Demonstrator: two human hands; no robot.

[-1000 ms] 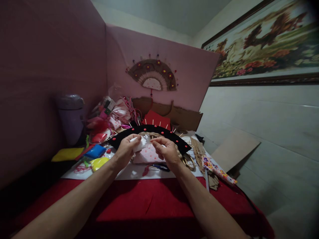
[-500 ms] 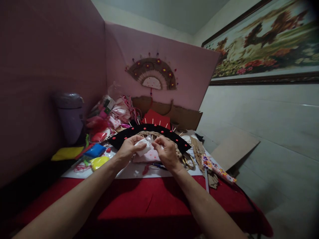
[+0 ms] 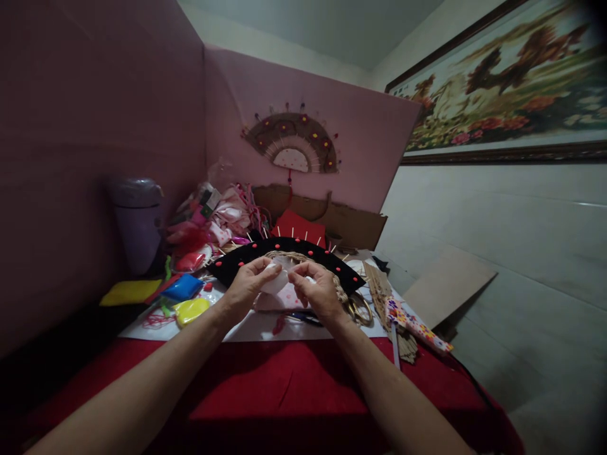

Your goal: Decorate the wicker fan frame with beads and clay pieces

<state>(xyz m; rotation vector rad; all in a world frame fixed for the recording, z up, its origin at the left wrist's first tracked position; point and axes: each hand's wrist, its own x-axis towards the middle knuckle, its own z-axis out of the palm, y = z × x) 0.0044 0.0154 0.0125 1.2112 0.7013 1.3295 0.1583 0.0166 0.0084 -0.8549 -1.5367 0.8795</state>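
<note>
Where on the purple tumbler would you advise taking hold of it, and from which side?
I'd grip the purple tumbler around its body, just below the lid, coming from the front above the yellow packet. It stands roughly upright, with a pink panel on its left and a heap of wrappings on its right; the loose-looking plastic on top would probably slip.

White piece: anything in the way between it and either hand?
Nothing visible. The left hand pinches the white piece directly; the right hand's fingertips are beside it, contact unclear. The black fan sits beyond them, not between.
</note>
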